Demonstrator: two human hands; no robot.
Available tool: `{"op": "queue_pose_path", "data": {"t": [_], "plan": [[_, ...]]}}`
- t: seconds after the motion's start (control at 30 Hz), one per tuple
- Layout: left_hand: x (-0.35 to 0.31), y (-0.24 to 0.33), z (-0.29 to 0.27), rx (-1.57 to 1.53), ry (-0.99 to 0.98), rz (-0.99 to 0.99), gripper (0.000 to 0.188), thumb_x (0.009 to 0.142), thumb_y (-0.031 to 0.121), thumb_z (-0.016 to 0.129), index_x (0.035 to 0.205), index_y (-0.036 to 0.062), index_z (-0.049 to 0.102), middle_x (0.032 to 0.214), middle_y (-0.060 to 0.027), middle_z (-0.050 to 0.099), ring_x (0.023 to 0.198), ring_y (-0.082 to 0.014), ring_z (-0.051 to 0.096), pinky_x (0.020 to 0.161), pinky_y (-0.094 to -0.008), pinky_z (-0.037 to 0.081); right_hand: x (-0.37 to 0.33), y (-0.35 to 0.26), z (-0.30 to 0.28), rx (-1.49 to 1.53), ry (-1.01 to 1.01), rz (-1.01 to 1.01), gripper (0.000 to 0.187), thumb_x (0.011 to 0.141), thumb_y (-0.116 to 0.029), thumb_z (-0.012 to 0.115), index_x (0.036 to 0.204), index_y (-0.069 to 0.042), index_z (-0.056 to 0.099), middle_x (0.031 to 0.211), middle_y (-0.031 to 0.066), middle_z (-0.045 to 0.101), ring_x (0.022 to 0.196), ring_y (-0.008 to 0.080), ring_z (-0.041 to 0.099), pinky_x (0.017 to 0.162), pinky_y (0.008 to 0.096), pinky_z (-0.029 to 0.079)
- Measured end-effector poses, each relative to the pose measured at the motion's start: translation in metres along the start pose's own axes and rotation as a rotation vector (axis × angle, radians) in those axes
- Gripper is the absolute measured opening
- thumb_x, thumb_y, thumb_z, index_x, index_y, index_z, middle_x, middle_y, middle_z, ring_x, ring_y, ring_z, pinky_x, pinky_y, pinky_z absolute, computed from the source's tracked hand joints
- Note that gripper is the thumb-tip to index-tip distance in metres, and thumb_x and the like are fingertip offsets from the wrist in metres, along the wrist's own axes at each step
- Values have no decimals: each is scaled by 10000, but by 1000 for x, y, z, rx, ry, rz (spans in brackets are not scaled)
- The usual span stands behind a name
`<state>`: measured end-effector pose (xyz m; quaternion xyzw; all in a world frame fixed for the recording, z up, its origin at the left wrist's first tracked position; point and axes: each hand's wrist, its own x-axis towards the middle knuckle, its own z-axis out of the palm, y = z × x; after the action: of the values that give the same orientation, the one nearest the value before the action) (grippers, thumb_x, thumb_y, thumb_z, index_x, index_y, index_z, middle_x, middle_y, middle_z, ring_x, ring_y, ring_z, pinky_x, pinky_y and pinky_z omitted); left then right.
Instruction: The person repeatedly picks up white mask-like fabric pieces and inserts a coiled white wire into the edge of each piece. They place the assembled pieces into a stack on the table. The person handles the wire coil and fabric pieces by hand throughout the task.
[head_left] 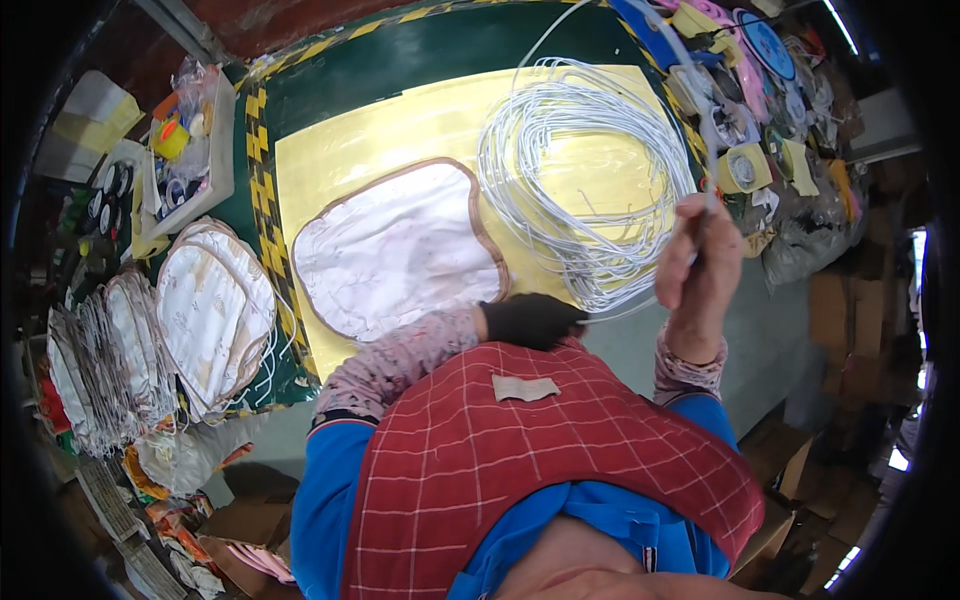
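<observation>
My left hand, in a black glove, is closed on a thin white wire close to my red checked apron. The wire runs right toward my bare right hand, which is raised beyond the table's right edge. Its fingers are closed round a white length that rises past the far right corner. A big loose coil of white wire lies to the left of the right hand, on a yellow sheet. Beside it, a white fabric piece with brown edging lies flat, just beyond my left hand.
Stacked edged fabric pieces with dangling white cords lie at the left table edge. Behind them stands a white bin holding tape and small items. Cluttered supplies line the far right. Black-and-yellow tape borders the green table.
</observation>
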<state>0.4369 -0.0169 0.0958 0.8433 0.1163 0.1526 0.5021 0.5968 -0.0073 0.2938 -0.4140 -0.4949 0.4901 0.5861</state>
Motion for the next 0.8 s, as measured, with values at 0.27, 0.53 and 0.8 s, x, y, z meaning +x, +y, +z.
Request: {"op": "queue_pose_path", "data": {"t": [0.27, 0.53, 0.8], "plan": [[-84, -115, -76, 75, -84, -518, 365, 818, 210, 590, 1162, 89, 570, 991, -160, 643, 828, -332, 626, 725, -406, 499, 75, 78, -58, -250, 139, 141, 457, 963, -216, 446, 1346, 23, 374, 496, -56, 363, 312, 12, 258, 282, 168, 198], [-92, -215, -148, 881, 591, -746, 156, 728, 141, 591, 872, 83, 608, 932, -113, 597, 851, -292, 613, 721, -428, 501, 36, 72, -38, -307, 53, 59, 400, 983, -161, 382, 1324, 49, 390, 456, -43, 363, 303, 23, 259, 296, 171, 222], [-119, -139, -215, 43, 1144, -499, 325, 868, 164, 479, 1128, -25, 523, 1070, -180, 584, 974, -294, 562, 859, -325, 433, 19, 41, -59, -80, 26, 84, 398, 975, -147, 391, 1291, 94, 413, 468, -80, 311, 351, 10, 252, 326, 182, 193]]}}
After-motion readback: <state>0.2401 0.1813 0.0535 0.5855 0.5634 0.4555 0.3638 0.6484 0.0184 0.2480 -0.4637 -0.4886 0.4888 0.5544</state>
